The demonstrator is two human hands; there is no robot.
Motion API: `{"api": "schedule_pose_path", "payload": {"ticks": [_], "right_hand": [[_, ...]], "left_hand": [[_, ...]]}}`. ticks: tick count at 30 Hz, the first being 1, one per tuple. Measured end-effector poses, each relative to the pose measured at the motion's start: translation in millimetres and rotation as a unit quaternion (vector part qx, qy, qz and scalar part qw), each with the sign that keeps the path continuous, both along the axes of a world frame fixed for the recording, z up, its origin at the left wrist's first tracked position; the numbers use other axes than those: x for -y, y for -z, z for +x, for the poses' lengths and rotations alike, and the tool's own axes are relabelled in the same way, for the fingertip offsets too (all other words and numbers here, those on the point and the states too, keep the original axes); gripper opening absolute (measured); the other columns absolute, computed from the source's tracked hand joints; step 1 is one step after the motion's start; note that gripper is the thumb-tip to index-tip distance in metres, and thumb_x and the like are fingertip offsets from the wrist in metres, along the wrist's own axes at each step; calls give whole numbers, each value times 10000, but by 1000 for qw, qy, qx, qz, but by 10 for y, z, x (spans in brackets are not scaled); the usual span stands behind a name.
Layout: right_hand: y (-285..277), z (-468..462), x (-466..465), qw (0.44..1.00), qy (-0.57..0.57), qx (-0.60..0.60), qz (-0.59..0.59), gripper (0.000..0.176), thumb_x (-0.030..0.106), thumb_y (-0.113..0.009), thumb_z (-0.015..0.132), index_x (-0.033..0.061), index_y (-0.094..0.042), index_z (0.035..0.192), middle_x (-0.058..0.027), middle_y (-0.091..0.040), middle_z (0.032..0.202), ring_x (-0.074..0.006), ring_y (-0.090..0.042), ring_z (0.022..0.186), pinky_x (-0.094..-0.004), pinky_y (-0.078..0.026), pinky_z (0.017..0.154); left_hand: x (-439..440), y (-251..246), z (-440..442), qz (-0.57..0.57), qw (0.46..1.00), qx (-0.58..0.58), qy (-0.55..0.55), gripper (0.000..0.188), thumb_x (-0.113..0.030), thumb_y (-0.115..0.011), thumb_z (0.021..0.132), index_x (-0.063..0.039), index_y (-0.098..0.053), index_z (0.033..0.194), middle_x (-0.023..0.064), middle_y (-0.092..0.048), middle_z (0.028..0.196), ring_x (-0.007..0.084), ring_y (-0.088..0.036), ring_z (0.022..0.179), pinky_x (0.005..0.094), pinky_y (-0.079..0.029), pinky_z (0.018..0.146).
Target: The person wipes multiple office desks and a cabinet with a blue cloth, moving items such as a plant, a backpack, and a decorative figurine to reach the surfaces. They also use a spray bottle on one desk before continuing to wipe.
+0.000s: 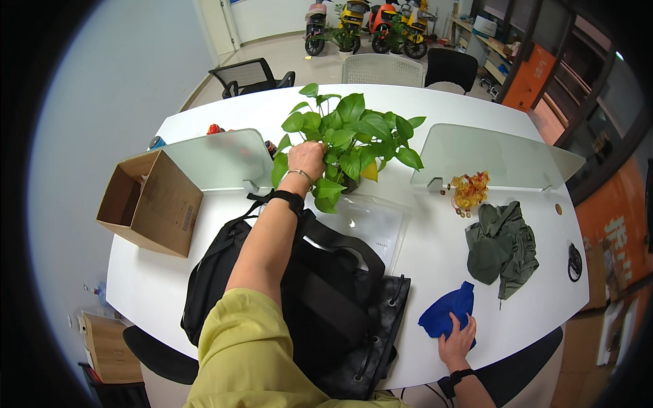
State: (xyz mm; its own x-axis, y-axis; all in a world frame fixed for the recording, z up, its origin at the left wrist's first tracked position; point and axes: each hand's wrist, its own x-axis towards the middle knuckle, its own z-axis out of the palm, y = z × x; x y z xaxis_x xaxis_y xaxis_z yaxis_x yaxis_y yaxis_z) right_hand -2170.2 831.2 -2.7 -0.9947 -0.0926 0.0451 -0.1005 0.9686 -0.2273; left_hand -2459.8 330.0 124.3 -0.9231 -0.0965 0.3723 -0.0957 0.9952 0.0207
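Note:
My left hand reaches across the table into the leaves of a green potted plant; foliage hides its fingertips, so its hold cannot be told. Under that arm lies a black backpack with wide straps. A grey patterned drawstring edge runs along its right side. My right hand grips the near part of a crumpled blue cloth item on the table. Beyond the bag, a clear plastic sleeve with paper lies flat. A dark green cloth garment sits farther right.
An open cardboard box stands at left by a frosted divider. Another divider is at right, near an amber-coloured beaded ornament. A coiled black cable lies near the white table's right edge. Chairs stand beyond.

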Motion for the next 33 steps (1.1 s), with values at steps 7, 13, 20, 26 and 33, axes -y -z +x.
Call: {"api": "schedule_pose_path", "payload": {"ticks": [7, 13, 20, 26, 33], "right_hand": [[29, -5, -24, 1000, -9, -14, -5, 648, 173, -709, 720, 158, -494, 1332, -261, -402, 1340, -447, -332, 1307, -568, -275, 1090], [37, -13, -21, 1000, -6, -15, -4, 654, 170, -717, 713, 162, -496, 1329, -257, -407, 1337, -445, -340, 1301, -568, -280, 1086], [23, -8, -20, 1000, -9, -22, -10, 639, 171, -721, 714, 159, -510, 1317, -255, -413, 1340, -448, -341, 1300, -565, -283, 1089], [27, -10, -20, 1000, -8, -20, -3, 638, 166, -724, 713, 151, -516, 1316, -260, -411, 1354, -450, -348, 1299, -565, -288, 1091], [29, -6, -27, 1000, -1, 2, -11, 656, 150, -718, 726, 171, -490, 1341, -266, -370, 1378, -470, -319, 1316, -574, -276, 1099]], "left_hand": [[-60, -59, 13, -27, 999, 9, 15, 39, -139, -699, 695, -112, -717, 716, 127, -705, 791, 335, -695, 770, 434, -552, 675], [-20, 5, -85, 4, 999, 36, -8, 76, -189, -717, 725, -113, -716, 720, 131, -701, 770, 330, -694, 773, 430, -551, 677], [108, 73, -101, 60, 996, 64, 18, 204, -350, -686, 790, -203, -725, 926, 121, -710, 858, 336, -688, 827, 447, -544, 709], [132, 98, -130, 63, 995, 69, 37, 244, -337, -706, 784, -188, -720, 976, 122, -708, 863, 349, -682, 846, 448, -543, 733], [182, 148, -190, 101, 990, 87, 37, 283, -275, -708, 780, -192, -727, 1050, 122, -694, 1031, 353, -663, 947, 450, -542, 784]]}}
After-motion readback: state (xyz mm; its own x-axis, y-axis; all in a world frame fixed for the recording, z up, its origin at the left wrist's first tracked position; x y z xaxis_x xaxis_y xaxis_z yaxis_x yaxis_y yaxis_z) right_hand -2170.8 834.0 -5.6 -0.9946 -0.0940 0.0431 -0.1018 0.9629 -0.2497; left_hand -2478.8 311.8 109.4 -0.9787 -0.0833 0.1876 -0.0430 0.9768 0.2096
